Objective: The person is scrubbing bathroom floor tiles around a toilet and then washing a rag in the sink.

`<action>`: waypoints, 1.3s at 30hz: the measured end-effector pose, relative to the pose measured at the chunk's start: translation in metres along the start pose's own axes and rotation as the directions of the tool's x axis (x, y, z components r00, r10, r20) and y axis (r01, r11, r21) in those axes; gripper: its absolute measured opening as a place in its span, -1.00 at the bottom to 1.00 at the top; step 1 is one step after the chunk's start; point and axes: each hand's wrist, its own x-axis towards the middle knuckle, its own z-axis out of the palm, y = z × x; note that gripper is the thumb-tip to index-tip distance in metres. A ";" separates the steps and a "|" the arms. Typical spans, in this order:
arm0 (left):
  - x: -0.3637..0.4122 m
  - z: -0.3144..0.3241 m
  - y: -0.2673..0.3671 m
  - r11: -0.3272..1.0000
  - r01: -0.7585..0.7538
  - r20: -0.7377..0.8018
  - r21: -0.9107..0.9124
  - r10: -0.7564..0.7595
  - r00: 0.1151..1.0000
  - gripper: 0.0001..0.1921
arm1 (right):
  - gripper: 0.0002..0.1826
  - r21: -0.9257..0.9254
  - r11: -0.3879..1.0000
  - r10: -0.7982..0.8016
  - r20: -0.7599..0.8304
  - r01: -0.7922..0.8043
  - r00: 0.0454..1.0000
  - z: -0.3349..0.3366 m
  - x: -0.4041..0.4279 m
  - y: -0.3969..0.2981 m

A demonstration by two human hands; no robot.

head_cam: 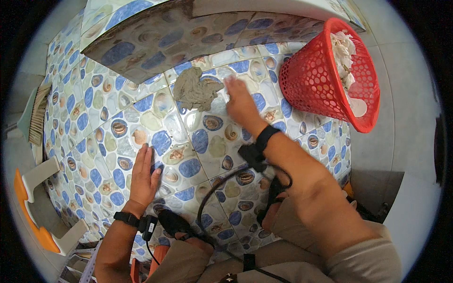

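A crumpled grey-brown cloth (196, 89) lies on the wet-looking patterned tile floor (219, 145). My right hand (238, 97) is just to the right of the cloth, blurred, with its fingers towards it; whether they touch the cloth or floor is unclear. Lower left, my left hand (144, 177) rests palm down on the tiles, fingers extended, holding nothing. Both wrists wear black straps with small devices, and a black cable runs from the right one.
A red perforated plastic basket (308, 76) with crumpled paper stands tilted at the upper right. A broom head (37, 115) and an orange-and-white plastic stool (30, 215) are at the left. A tiled ledge (159, 39) runs along the top. My feet are below.
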 end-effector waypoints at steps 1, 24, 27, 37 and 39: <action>-0.003 0.001 -0.002 1.000 0.016 -0.001 0.002 -0.016 1.000 -0.38 | -0.35 0.050 0.998 -0.032 -0.026 0.033 0.999 0.000 -0.015 -0.033; 0.014 0.007 0.009 0.998 -0.042 -0.081 -0.042 0.038 0.996 -0.43 | -0.80 0.209 0.971 0.134 -0.071 -0.117 0.988 -0.036 0.067 -0.024; 0.015 0.008 0.008 0.998 -0.040 -0.097 -0.042 0.036 0.995 -0.43 | -0.78 0.206 0.972 0.120 -0.023 -0.113 0.993 -0.026 0.075 -0.020; 0.002 0.013 -0.002 1.000 -0.008 -0.098 -0.001 0.008 0.995 -0.43 | -0.93 0.202 0.979 0.026 0.066 -0.039 0.998 -0.010 -0.017 -0.040; 0.002 0.015 -0.002 0.999 -0.016 -0.091 0.038 0.019 0.996 -0.43 | -0.95 0.198 0.979 0.039 0.045 -0.047 0.998 -0.012 -0.025 -0.048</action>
